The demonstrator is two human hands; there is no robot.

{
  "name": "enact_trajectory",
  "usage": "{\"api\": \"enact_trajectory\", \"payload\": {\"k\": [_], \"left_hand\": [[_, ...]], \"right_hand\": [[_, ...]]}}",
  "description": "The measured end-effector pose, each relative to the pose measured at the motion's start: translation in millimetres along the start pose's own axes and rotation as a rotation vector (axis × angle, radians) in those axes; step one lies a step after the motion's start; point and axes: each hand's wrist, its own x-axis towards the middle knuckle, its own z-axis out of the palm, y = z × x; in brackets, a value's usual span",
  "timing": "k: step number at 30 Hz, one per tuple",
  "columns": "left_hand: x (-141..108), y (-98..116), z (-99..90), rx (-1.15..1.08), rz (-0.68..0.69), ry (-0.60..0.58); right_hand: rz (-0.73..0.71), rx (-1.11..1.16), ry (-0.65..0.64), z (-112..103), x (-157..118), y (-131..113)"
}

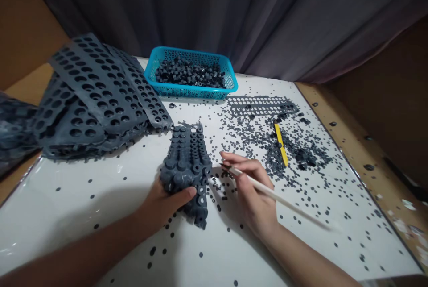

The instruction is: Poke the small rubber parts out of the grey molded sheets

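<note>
My left hand (174,202) grips a dark grey moulded rubber sheet (187,153) with rows of round knobs, its thumb across the near end. One hole near the sheet's far edge shows white through it. Just to the right, my right hand (256,193) holds a thin white stick (284,200) like a pencil. The stick's dark tip is close to the sheet's right edge, apart from it. Its rear end is blurred. Small dark discs (219,184) lie scattered on the white table between and around both hands.
A pile of perforated rubber sheets (96,86) lies at the left. Behind stands a blue basket (192,92) holding many small dark rubber pieces. At the right are a punched-out sheet (262,105), a yellow cutter-like tool (281,144) and heaped discs. A grey curtain (214,10) hangs behind.
</note>
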Motion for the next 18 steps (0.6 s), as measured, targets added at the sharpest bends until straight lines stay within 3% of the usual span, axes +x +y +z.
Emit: {"api": "enact_trajectory", "payload": {"k": [3,6,13,18], "left_hand": [[-0.9,0.9,-1.9,-0.017,0.026,-0.094],[-1.8,3.7,-0.2,0.009,0.054,-0.174],[-8.0,12.7,5.6,0.172,0.165,-0.145],[-12.5,15.0,2.0,0.406,0.258,-0.211]], "right_hand": [[0.362,0.437,0.003,-2.4,7.2,1.5],[0.546,0.707,-0.034,-4.6,13.4,1.3],[0.719,0.728,0.0,-5.2,10.8,1.0],[0.819,0.756,-0.235,-7.6,10.2,-6.1]]}}
